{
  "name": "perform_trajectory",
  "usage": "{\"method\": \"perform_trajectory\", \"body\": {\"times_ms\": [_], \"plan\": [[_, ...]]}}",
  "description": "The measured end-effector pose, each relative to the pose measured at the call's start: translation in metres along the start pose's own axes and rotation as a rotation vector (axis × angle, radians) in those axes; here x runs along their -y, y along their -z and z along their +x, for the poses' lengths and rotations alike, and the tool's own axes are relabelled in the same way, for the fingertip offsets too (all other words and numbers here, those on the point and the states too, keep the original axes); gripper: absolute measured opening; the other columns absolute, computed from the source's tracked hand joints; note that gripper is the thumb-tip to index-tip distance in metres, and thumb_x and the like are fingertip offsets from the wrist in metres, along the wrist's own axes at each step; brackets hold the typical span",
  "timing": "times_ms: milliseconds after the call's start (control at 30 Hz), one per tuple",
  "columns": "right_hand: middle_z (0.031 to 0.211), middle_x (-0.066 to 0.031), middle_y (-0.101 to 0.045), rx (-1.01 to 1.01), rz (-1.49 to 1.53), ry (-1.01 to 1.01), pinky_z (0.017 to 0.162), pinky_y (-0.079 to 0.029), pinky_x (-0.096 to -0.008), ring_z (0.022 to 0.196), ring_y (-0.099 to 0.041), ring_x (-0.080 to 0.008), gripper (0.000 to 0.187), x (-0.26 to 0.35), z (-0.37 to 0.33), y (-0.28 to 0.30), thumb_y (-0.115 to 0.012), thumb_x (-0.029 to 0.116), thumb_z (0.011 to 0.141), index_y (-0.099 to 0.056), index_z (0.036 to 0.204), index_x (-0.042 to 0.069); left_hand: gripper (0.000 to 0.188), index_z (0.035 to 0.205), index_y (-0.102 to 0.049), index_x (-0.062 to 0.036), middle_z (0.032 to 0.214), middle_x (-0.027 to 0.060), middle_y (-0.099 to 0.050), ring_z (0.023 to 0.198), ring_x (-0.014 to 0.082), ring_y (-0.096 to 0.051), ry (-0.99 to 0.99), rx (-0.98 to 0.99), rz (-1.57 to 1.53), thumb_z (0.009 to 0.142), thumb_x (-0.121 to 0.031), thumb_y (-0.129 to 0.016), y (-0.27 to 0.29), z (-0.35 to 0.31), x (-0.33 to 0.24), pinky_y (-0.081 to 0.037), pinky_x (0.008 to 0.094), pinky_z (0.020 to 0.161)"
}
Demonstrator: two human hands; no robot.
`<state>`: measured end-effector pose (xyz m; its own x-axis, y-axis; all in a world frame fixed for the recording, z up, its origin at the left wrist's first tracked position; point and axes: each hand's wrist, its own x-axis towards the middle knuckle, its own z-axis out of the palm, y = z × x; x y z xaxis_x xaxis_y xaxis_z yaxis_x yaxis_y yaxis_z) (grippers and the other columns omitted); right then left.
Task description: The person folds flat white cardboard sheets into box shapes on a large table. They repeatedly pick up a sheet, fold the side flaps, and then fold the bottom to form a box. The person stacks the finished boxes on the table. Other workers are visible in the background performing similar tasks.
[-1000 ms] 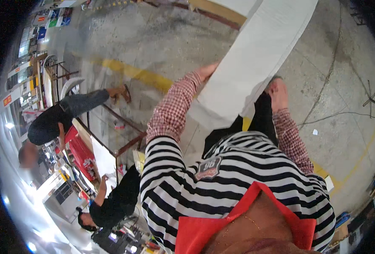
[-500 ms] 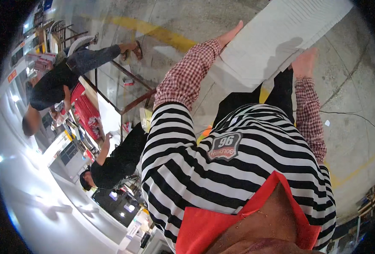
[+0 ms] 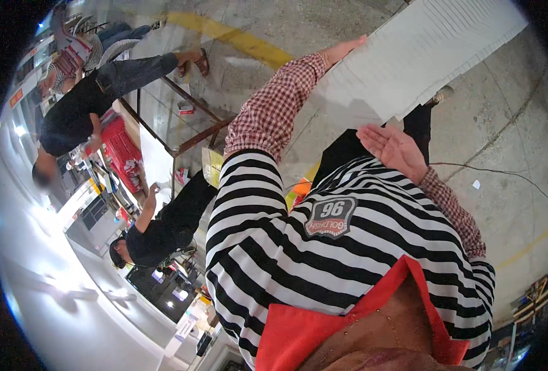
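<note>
In front of me is a tall stack of thin white sheets (image 3: 428,55), its many edges showing as fine lines. My left hand (image 3: 343,52) lies along the left side of the stack, fingers stretched out and touching its edge. My right hand (image 3: 398,149) is at the near end of the stack, with its palm turned up, its fingers straight and nothing in it. Whether its fingertips touch the sheets I cannot tell. Checked red sleeves cover both forearms. What bears the stack is hidden beneath it.
To the left is a metal-framed table (image 3: 156,157) with red packs (image 3: 122,148) beside it. One person in black (image 3: 70,117) stands there and another (image 3: 162,238) is nearer. A dark cable (image 3: 503,168) crosses the concrete floor on the right.
My right hand has left the right side of the stack and come round to its near end, palm up. The left hand stays at the left edge, and the stack appears slightly shifted.
</note>
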<state>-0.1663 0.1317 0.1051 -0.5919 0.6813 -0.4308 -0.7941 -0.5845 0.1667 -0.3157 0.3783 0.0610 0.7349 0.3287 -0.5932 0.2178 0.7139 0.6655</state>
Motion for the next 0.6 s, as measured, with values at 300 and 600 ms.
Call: {"method": "perform_trajectory", "body": {"times_ms": [300,600], "plan": [[0.124,-0.0233,-0.046,-0.202,0.233,0.089,0.105,-0.036,-0.04,0.12,-0.045,-0.0315,0.051,0.003,0.002,-0.001,-0.044,0.032,0.094,-0.039,0.12,-0.011,0.06,0.132,-0.041,-0.0049,0.129,0.0101,-0.049,0.112,0.0199,-0.052,0.022,0.011,-0.026,0.093,-0.05,-0.04,-0.016,-0.004,-0.017,-0.044,0.0358,0.094],[0.113,-0.0165,-0.056,0.372,0.221,0.358,0.098,-0.037,-0.0483,0.105,-0.054,-0.0312,0.079,0.012,0.007,-0.008,-0.035,0.071,0.081,-0.047,0.121,0.005,0.081,0.13,-0.047,-0.0051,0.122,0.0105,-0.055,0.104,0.0207,-0.056,0.256,-0.141,0.079,0.085,-0.07,-0.028,-0.018,-0.029,-0.048,-0.046,0.0342,0.088]]}}
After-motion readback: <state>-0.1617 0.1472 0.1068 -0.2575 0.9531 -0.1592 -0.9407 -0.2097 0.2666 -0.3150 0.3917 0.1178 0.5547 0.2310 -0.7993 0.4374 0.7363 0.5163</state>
